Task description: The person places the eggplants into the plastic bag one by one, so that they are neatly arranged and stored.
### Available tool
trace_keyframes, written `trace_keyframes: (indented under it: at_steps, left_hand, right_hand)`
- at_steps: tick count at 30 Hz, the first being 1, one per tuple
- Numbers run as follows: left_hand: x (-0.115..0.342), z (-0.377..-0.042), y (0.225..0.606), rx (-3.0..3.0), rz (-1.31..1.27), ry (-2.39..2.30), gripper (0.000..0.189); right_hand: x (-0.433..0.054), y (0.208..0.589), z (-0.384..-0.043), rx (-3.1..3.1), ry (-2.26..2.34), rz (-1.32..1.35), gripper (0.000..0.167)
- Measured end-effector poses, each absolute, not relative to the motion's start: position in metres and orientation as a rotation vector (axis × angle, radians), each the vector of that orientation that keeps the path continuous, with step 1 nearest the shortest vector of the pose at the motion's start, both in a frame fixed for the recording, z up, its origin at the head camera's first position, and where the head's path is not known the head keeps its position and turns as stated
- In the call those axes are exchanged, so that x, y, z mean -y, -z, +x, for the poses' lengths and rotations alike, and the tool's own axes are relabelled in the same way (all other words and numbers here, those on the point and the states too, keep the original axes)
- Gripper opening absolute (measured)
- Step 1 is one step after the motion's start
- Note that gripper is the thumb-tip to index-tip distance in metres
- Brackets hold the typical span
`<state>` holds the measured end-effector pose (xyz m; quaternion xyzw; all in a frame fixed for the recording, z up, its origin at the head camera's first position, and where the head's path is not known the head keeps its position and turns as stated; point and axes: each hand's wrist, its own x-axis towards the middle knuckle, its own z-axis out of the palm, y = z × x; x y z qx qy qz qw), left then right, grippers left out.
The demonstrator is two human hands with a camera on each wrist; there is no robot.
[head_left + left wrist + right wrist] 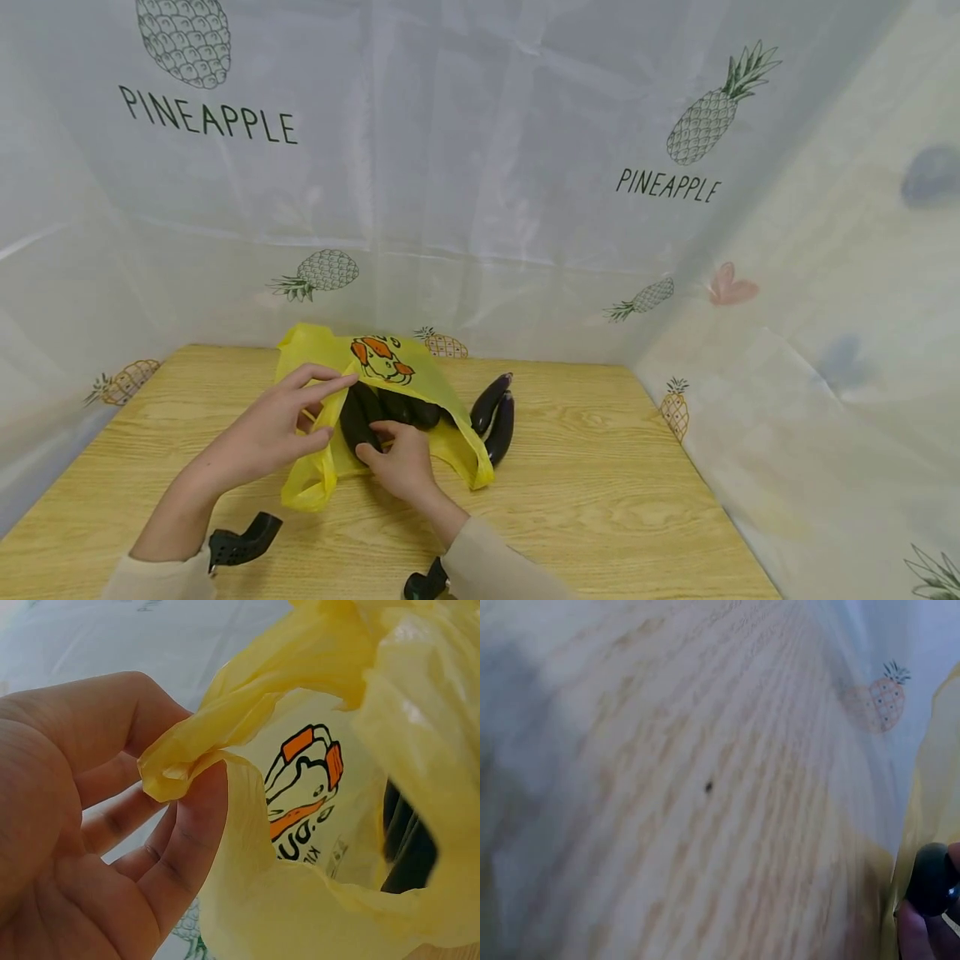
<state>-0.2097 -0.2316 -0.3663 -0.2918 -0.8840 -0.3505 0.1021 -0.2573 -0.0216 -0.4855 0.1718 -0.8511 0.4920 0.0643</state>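
A yellow plastic bag (pixel 433 373) with a printed cartoon duck lies on its side, its mouth toward me. My left hand (pixel 281 421) holds the bag's edge at the left of the mouth; in the left wrist view the bunched yellow film (pixel 217 735) passes between its fingers. Several long, dark vegetables, greenish black, lie inside. My right hand (pixel 408 467) is at the mouth and grips the near end of the leftmost dark vegetable (pixel 356 421) with thumb and fingers. Its rounded dark green end (pixel 930 881) shows between the fingers in the right wrist view.
Two purple eggplants, a rear one (pixel 489 404) and a front one (pixel 501 433), lie just right of the bag. The wood-grain table (pixel 600 475) is enclosed by pineapple-print sheets (pixel 465 167) behind and at both sides. Black wrist mounts (pixel 243 542) hang beneath my forearms.
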Motion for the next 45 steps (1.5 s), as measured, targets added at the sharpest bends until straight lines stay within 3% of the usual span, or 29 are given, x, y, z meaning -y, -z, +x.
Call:
trace_keyframes:
  at_steps: [17,32,45]
  left_hand:
    - [0.229,-0.209,0.366,2.619,-0.879,1.041,0.069]
    - [0.228,-0.21,0.367,2.633,-0.867,1.067,0.069]
    - [0.228,-0.21,0.365,2.662,-0.85,1.037,0.07]
  right_hand:
    - [0.031,0.485,-0.258,2.573,-1.338,0.387,0.029]
    - [0.017,0.483,-0.251,2.634,-1.487,0.445,0.039]
    - [0.021,0.484,-0.245,2.536,-1.57,0.391,0.029]
